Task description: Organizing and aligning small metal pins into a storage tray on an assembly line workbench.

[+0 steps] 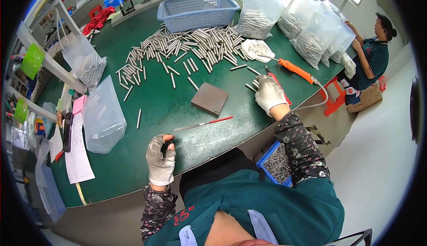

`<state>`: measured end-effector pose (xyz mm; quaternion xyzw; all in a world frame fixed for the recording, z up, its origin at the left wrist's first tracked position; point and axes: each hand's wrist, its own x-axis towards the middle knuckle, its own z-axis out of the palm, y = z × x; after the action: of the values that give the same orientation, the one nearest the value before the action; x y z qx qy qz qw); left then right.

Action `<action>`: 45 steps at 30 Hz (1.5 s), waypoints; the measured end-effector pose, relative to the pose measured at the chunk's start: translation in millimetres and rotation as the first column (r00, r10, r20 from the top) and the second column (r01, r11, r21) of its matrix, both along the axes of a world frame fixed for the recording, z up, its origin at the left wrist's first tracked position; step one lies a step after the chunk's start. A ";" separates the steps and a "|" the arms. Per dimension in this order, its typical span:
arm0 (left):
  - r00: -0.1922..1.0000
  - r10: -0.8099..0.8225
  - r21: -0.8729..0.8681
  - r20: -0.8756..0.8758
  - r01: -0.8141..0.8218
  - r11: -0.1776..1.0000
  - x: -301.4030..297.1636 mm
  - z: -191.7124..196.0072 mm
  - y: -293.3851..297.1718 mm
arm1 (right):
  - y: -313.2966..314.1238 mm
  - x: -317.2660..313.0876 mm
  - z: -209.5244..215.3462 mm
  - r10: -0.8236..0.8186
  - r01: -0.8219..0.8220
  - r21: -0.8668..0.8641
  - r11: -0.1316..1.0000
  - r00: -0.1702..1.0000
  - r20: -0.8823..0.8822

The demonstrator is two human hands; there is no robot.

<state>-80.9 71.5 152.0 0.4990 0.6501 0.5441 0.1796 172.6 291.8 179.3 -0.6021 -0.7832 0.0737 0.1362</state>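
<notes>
My left hand (pixel 161 160), in a worn white glove with bare fingertips, is at the table's near edge. Its fingers are curled, thumb and forefinger a little apart, and I see nothing between them. My right hand (pixel 270 95), also gloved, reaches over the right side of the table beside a few short metal pins (pixel 251 87). A red-handled tool (pixel 281 88) lies against that hand; the fingertips are hidden, so any grip is unclear. Between the hands are a brown rectangular block (pixel 210 99) and a thin file with a red handle (pixel 204 123).
Many metal pins (pixel 178 43) spread before a blue basket (pixel 198 12). Filled plastic bags (pixel 260 12) stand behind. An orange corded tool (pixel 297 71) lies right. Left are a plastic bag (pixel 104 117) and papers (pixel 78 150). A blue bin (pixel 262 163) sits below; a person (pixel 373 54) works at right.
</notes>
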 end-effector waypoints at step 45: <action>0.990 0.108 -0.027 0.096 -0.105 0.994 -1.8 -7.0 3.0 | 172.4 76.0 83.6 -0.233 -0.015 -0.238 0.971 0.161 -0.959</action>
<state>-82.7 74.4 145.0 0.4345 0.6723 0.5693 0.1872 248.6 464.2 262.9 -0.4771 -0.4540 0.5089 0.5544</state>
